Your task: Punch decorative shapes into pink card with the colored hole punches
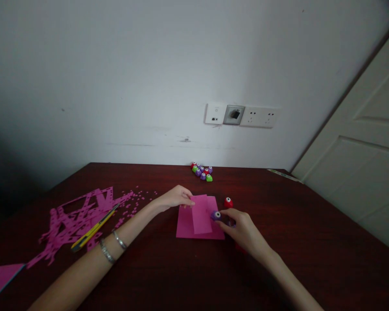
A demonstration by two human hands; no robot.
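Observation:
My left hand pinches the upper left corner of a small pink paper piece, thumb on top. That piece is over a larger pink paper sheet on the dark wooden table. In the fingertips of my right hand is a small purple one-eyed figure, at the right edge of the papers. A red one-eyed figure stands just behind this hand. Other small objects beside and below the hand are partly covered by it.
Several coloured one-eyed figures cluster near the wall. At left lie cut pink paper scraps, tiny pink bits and a yellow utility knife. A pink sheet is at the lower left. Sockets are on the wall.

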